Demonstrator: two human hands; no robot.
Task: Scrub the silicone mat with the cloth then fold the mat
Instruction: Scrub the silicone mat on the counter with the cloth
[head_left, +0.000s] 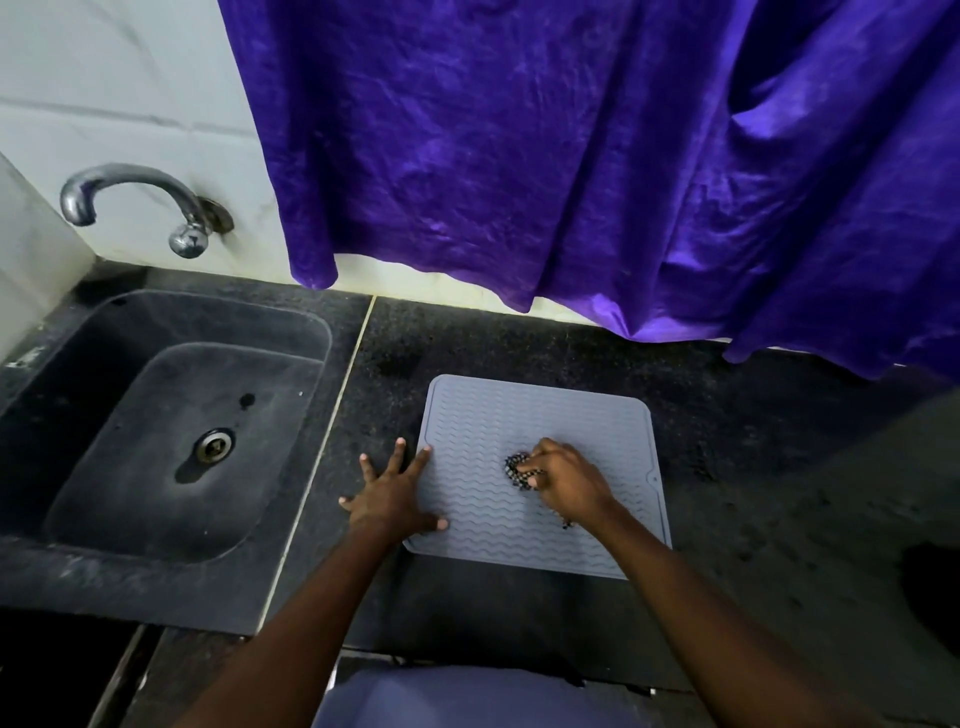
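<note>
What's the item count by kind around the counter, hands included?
Hands: 2, left hand and right hand
Silicone mat: 1
Checked cloth: 1
Sink: 1
Tap: 1
Purple curtain: 1
Total: 7

I see the mat (540, 467), grey-blue and square with rounded corners and wavy ridges, lying flat and unfolded on the dark table (727, 415). The cloth (519, 469), a small dark checked wad, sits bunched on the mat's middle, mostly covered from the right.
</note>
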